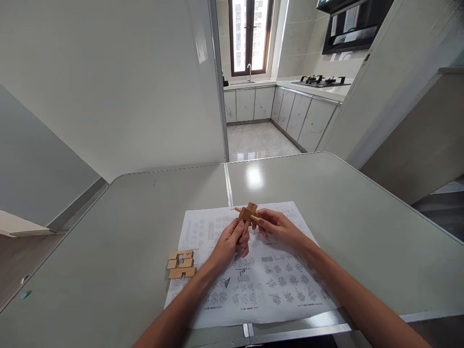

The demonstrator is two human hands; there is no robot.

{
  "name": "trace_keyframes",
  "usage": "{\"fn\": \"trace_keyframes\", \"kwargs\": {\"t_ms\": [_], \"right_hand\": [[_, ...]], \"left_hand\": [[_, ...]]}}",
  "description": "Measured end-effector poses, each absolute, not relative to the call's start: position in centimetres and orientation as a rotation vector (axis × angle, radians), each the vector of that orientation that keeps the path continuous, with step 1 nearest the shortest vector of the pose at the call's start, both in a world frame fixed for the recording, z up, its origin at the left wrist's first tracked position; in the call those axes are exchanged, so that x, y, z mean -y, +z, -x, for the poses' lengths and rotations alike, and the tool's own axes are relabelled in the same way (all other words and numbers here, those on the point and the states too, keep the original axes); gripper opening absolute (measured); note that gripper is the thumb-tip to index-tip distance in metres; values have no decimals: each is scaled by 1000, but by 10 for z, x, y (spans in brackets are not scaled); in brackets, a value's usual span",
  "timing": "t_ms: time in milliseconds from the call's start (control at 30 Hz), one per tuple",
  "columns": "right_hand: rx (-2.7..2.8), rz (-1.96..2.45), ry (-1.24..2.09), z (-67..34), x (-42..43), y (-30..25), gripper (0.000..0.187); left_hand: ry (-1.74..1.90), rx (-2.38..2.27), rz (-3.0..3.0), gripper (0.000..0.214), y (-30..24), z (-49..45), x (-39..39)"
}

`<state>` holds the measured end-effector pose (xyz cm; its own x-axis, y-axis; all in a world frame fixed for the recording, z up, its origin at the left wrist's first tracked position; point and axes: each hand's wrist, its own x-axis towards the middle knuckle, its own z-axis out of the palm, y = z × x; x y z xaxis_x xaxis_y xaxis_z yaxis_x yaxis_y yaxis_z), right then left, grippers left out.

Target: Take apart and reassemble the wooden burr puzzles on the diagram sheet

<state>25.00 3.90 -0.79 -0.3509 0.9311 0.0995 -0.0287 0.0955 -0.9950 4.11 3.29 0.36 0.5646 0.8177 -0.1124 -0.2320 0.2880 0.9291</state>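
Observation:
A wooden burr puzzle (248, 211), partly put together from brown pieces with pegs sticking out, is held up over a printed sheet. My left hand (234, 237) is closed round its lower peg. At its right side my right hand (273, 224) pinches a light wooden peg (255, 218) that juts from the block. The fingers hide part of the puzzle. Left of my left hand, several notched wooden pieces (181, 273) lie together on the sheet's left edge, one marked with a small figure.
The white instruction sheet (290, 299), covered in small line drawings, lies on the grey-green table (116, 251). A metal seam (228, 186) runs across the tabletop. A small teal scrap (25, 295) is near the left edge. Beyond are a kitchen counter (250, 85) and a gas hob (321, 82).

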Motion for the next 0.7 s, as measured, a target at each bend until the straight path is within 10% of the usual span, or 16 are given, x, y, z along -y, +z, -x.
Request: {"fn": "trace_keyframes", "kwargs": {"t_ms": [700], "right_hand": [[1402,996,1376,-249,-40,-3,47]], "left_hand": [[715,-549,-840,40,6,-40,-33]]}}
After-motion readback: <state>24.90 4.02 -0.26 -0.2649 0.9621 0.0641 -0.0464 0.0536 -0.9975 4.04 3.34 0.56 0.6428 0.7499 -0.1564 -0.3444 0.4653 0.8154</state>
